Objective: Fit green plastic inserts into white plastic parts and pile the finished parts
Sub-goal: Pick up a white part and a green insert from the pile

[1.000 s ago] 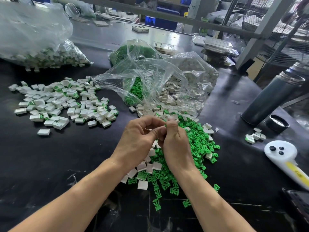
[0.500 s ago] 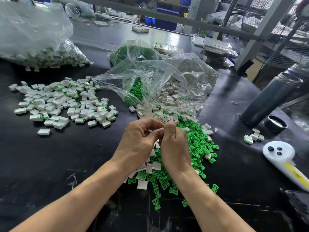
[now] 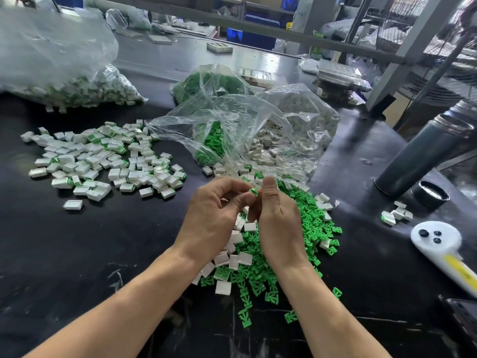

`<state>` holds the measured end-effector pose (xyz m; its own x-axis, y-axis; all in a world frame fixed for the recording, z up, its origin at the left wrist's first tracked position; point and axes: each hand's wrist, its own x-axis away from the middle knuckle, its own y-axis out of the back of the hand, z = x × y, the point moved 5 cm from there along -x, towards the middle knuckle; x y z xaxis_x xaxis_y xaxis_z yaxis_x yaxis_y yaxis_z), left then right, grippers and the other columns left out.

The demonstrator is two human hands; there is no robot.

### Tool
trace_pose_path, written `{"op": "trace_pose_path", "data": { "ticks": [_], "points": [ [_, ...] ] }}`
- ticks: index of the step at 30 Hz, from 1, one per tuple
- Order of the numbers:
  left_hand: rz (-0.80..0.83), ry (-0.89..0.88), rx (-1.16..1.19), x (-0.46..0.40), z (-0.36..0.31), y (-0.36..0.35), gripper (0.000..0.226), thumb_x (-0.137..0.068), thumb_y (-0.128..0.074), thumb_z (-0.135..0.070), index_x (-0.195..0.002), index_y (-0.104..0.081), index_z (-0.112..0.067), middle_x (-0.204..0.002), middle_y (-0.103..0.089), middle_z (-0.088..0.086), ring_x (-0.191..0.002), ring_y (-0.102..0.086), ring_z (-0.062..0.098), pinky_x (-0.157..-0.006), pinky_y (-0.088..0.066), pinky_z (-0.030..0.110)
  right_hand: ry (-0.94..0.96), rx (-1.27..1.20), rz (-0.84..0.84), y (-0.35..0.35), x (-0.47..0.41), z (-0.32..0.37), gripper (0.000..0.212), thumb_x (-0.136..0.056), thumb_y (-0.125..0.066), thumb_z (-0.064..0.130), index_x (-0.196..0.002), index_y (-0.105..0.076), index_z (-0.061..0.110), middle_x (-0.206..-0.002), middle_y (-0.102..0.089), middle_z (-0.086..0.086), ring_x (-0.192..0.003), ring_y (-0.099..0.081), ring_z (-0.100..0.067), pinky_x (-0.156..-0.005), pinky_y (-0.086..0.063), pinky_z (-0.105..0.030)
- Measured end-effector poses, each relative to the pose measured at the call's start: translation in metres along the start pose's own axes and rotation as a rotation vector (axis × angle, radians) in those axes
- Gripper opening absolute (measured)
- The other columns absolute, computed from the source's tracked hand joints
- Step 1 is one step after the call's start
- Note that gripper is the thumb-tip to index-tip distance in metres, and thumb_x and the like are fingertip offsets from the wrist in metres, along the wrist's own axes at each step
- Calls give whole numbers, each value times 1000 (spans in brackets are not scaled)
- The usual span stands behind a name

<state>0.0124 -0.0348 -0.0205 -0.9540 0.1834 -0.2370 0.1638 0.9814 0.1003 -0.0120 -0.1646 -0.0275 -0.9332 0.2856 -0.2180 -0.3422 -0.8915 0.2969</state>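
The black table (image 3: 77,254) carried everything. At its far left corner lay a large clear plastic bag (image 3: 56,63) holding finished white-and-green parts. Near the middle of the far edge, a crumpled clear plastic bag (image 3: 247,130) lay open toward the near edge, spilling loose white plastic parts and green inserts. Toward the left edge spread the pile of finished white parts (image 3: 103,158), lying flat in no common direction. Toward the right edge stood a dark grey metal flask (image 3: 423,156), leaning away to the far right, with its black cap (image 3: 429,194) just beside its base. A white plastic handheld device with a yellow label (image 3: 446,251) lay near the right edge, its long axis running toward the near right corner.

The heap of green plastic inserts (image 3: 307,233) sat at the middle of the table, mixed with white shells.

Above that heap, the left hand (image 3: 214,220) and the right hand (image 3: 276,223) met, touching. Their curled fingers (image 3: 240,200) pinched one small white part with a green insert (image 3: 254,191) between them; only its green-edged end showed, tilted up and to the left, and its long axis could not be told.
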Motion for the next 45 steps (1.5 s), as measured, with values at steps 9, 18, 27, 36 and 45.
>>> {"op": "trace_pose_path", "data": {
  "ticks": [9,18,27,36,45],
  "points": [
    [-16,1,-27,-3,5,9,15,-89,-76,-8,-103,-76,-14,-90,-78,-8,-85,-74,6,-76,-59,20,48,-54,43,9,-2,0,7,-100,-68,27,-97,-71,22,-85,-73,3,-79,-69,-12,-71,-55,-26],
    [7,-103,-295,1,2,5,16,-86,-82,-28,-98,-72,-31,-83,-72,-15,-71,-69,7,-66,-61,32,-14,-13,-27,15,0,-6,13,-100,-67,29,-90,-71,23,-83,-76,6,-79,-72,-11,-74,-60,-31],
    [-18,-93,-717,-5,6,22,12,-91,-74,-37,-101,-68,-33,-96,-57,-22,-85,-58,-2,-86,-54,26,-52,63,-58,20,-3,-12,20,-102,-63,35,-85,-70,26,-79,-72,16,-68,-65,0,-59,-45,-10],
    [-234,11,-1168,-27,12,70,17,-93,-70,-28,-109,-72,-21,-103,-70,6,-98,-64,29,-93,-49,44,-49,172,-51,24,-4,-15,22,-100,-65,36,-81,-69,26,-73,-70,13,-68,-64,-2,-59,-46,-11],
    [-262,-19,-1095,-30,11,77,23,-88,-76,-14,-111,-73,-17,-104,-64,9,-103,-60,31,-93,-43,44,-74,301,-57,39,-11,-15,3,-95,-73,31,-95,-72,28,-82,-71,13,-78,-66,-3,-74,-55,-27]
  ]
}}
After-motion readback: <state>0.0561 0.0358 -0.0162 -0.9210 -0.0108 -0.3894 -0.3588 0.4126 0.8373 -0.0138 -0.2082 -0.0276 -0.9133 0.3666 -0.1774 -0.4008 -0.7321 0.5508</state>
